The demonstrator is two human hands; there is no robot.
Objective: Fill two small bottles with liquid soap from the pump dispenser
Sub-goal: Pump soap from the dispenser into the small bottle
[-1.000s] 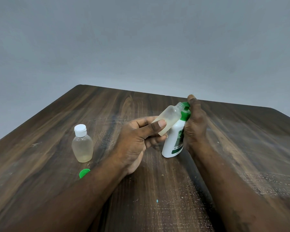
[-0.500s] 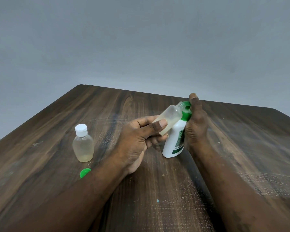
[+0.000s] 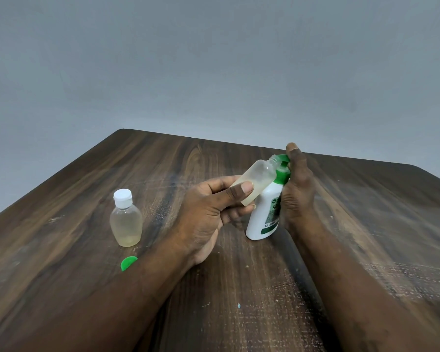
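Now: left hand (image 3: 208, 212) pinches open bottle (image 3: 257, 177), tilted, mouth at pump spout. Right hand (image 3: 297, 194) wraps dispenser (image 3: 262, 219), one digit atop pump, mid worktop (image 3: 366, 224). Capped bottle (image 3: 125, 222) upright toward left edge; green cap (image 3: 128, 262) near it, toward front edge.

Pump dispenser (image 3: 261, 219) label unreadable; green cap (image 3: 128, 263) partly hidden.

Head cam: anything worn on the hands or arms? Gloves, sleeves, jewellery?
Nothing worn. The left hand and right hand are ungloved, no rings showing. The left forearm and right forearm are uncovered to the frame edge: no sleeve, watch or band in view.
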